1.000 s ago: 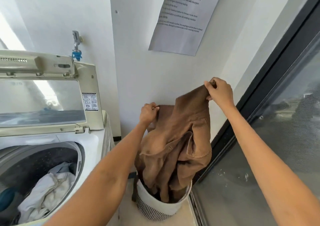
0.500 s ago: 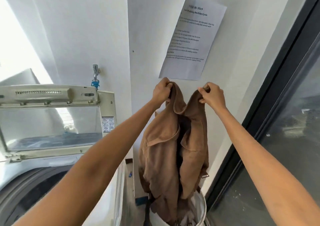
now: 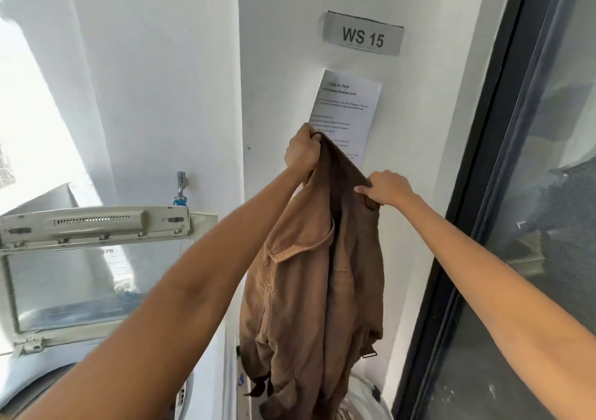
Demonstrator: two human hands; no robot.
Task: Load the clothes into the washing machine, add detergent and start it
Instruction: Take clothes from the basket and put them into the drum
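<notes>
A brown jacket [image 3: 316, 290] hangs full length in the air in front of the white wall. My left hand [image 3: 301, 150] grips its top edge, held high. Lower and to the right, my right hand [image 3: 385, 189] pinches the same edge. The jacket's bottom dangles just above the white laundry basket [image 3: 371, 400] on the floor. At the lower left stands the top-loading washing machine [image 3: 38, 374] with its glass lid [image 3: 74, 277] raised upright; my left forearm covers most of the drum opening.
A water tap [image 3: 180, 187] juts from the wall above the machine. A printed sheet [image 3: 346, 113] and a "WS 15" sign [image 3: 362, 34] hang on the wall. A dark-framed glass door [image 3: 516, 226] runs down the right side.
Both hands have lifted the jacket higher, nearly out of the basket, with my left hand now above my right. The view has tilted upward, so the drum's inside is out of sight.
</notes>
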